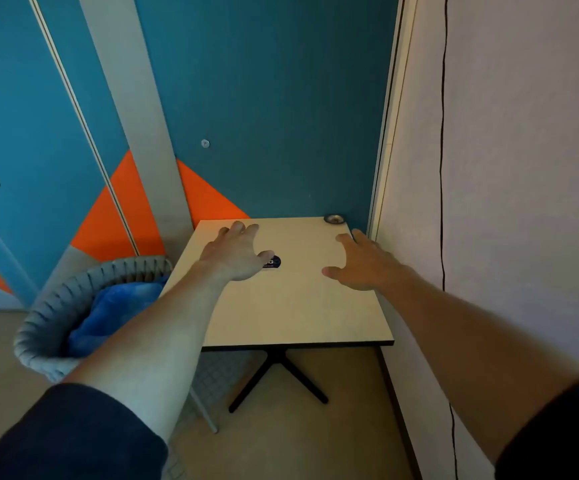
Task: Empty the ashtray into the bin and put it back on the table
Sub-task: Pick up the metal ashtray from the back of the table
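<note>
A small round metal ashtray [333, 219] sits at the far right corner of a square beige table [291, 306], close to the wall. My left hand [238, 252] hovers over the table's far left part, fingers spread, holding nothing. My right hand [362, 263] is stretched out over the right side of the table, fingers apart and empty, a short way in front of the ashtray. No bin is in view.
A grey woven chair [59, 320] with a blue cushion [115, 313] stands left of the table. A round dark sticker [273, 262] marks the tabletop. Blue and orange wall panels stand behind; a pale wall with a hanging black cable [441, 202] runs along the right.
</note>
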Demonstrator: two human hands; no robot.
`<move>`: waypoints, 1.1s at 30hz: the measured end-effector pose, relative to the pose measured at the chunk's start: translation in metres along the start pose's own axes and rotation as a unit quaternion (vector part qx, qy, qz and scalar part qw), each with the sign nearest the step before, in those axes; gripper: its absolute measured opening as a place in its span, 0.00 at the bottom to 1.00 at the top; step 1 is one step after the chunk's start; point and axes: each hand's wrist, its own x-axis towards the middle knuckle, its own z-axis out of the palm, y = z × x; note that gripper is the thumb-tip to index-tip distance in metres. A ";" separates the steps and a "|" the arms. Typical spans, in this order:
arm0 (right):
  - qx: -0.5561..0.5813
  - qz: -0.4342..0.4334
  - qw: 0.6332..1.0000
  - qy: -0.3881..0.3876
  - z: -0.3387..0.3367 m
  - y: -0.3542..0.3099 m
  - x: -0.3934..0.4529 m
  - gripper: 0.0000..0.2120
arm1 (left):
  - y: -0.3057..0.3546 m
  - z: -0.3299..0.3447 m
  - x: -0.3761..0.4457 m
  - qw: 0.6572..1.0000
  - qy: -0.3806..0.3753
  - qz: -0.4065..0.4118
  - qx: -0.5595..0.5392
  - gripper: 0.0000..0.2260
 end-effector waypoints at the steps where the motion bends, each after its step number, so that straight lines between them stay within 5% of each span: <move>1: -0.002 0.000 1.000 0.000 0.002 0.000 0.005 0.41 | -0.001 0.002 0.004 1.000 -0.009 -0.002 0.002 0.33; 33: -0.024 0.118 0.992 -0.049 0.083 -0.038 0.306 0.40 | -0.135 0.100 0.310 0.986 -0.149 0.073 -0.015 0.33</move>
